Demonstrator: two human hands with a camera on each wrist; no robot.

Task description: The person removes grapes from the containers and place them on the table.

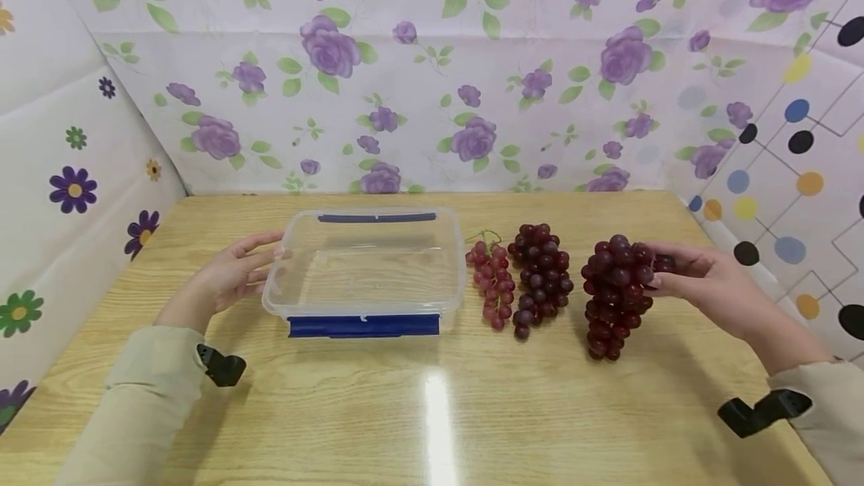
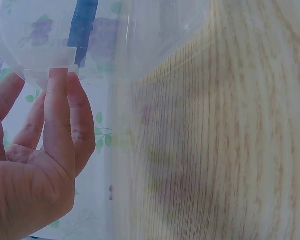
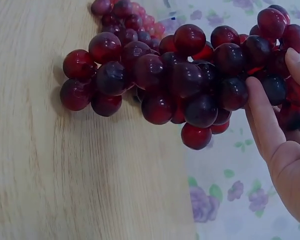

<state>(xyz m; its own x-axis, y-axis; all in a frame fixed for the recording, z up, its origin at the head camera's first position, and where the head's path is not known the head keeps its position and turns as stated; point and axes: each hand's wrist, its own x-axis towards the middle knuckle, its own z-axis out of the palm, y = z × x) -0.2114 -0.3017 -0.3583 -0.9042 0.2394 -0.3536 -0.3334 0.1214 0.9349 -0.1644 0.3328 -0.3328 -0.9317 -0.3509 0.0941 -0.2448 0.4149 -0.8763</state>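
Note:
A clear plastic food container (image 1: 364, 268) with dark blue latch strips (image 1: 364, 325) along its front and back stands left of centre. At its left end is my left hand (image 1: 232, 276), its fairly straight fingers (image 2: 60, 115) touching the rim and white side tab. My right hand (image 1: 718, 291) grips a large dark red bunch of grapes (image 1: 614, 298) near its upper end, and the bunch hangs downward. Whether its lower tip touches the table cannot be told. Between container and held bunch lie a small pinkish-red bunch (image 1: 495, 283) and a dark purple bunch (image 1: 540, 272).
The light wood table (image 1: 324, 411) carries everything. Behind it rises a cloth wall (image 1: 405, 96) with purple flowers, and patterned cloths flank both sides. Each sleeve has a black wrist camera (image 1: 221, 364) strapped near the cuff.

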